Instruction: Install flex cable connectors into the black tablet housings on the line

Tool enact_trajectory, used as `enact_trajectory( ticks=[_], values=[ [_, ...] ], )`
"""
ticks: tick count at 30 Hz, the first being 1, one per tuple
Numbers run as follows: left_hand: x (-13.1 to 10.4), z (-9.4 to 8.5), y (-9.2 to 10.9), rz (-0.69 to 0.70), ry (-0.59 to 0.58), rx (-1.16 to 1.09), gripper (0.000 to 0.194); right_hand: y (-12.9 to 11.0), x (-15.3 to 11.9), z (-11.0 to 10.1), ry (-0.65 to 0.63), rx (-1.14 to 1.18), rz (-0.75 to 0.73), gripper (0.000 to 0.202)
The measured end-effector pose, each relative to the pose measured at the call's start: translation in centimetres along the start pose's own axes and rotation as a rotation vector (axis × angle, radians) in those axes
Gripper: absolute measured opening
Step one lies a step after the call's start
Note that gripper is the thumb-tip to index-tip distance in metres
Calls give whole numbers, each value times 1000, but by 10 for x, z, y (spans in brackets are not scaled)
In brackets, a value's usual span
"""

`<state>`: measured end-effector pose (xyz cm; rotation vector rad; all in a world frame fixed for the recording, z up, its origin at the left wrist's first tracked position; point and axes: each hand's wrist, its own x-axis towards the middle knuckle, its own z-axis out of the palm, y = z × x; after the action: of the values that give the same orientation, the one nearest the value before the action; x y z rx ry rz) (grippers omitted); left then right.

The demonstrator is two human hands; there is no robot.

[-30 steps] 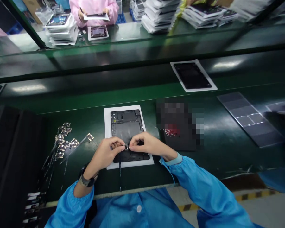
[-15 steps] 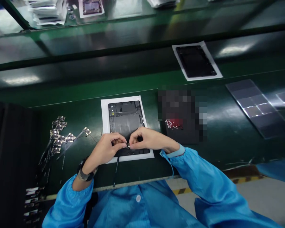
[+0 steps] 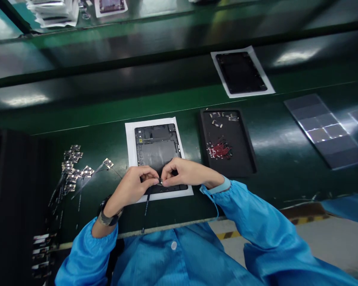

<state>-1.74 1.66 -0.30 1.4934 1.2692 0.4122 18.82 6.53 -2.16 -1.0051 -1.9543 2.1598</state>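
My left hand [image 3: 137, 183] and my right hand [image 3: 181, 174] meet over the lower part of a black tablet housing [image 3: 159, 153], which lies on a white sheet [image 3: 131, 153]. Between both thumbs and forefingers is a small circuit board [image 3: 160, 181], mostly hidden by the fingertips. Both hands are closed in a pinch on it. Below my left fingers, a thin dark cable [image 3: 146, 212] runs over the sheet's edge to the table's front edge; its upper end is hidden. Left of my hands lie several small circuit boards [image 3: 74, 173] with thin cables, and a single board [image 3: 108, 163] nearer.
A black tray [image 3: 241, 163] on the right holds red-wired parts [image 3: 220, 150] and small metallic pieces [image 3: 223, 116]. Behind it, another black housing [image 3: 241, 72] lies on a white sheet. Clear-looking plastic sheets [image 3: 325, 129] lie far right. A dark block [image 3: 12, 190] stands at left.
The view has shifted slightly, so the table's things sit a little higher in the picture. Both hands keep the same pinch at the same spot on the housing.
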Motion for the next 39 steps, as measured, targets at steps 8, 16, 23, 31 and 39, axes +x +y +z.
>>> enact_trajectory(
  ticks=[8, 16, 23, 31, 39],
  values=[
    [1, 0, -7, -49, -26, -123, 11, 7, 1, 2, 73, -49, -77, 21],
    [3, 2, -6, -113, -3, -249, 11, 10, 0, 5, 141, -91, -109, 20],
    [3, 6, -7, -109, 24, -247, 9, 11, 2, 9, 159, -107, -105, 19],
    [-6, -16, -3, -67, 132, -372, 15, -11, -34, -7, 502, -344, -239, 9],
    [-9, -34, -9, -9, 474, -798, 24, 22, -68, 36, 747, -588, 109, 14]
  ],
)
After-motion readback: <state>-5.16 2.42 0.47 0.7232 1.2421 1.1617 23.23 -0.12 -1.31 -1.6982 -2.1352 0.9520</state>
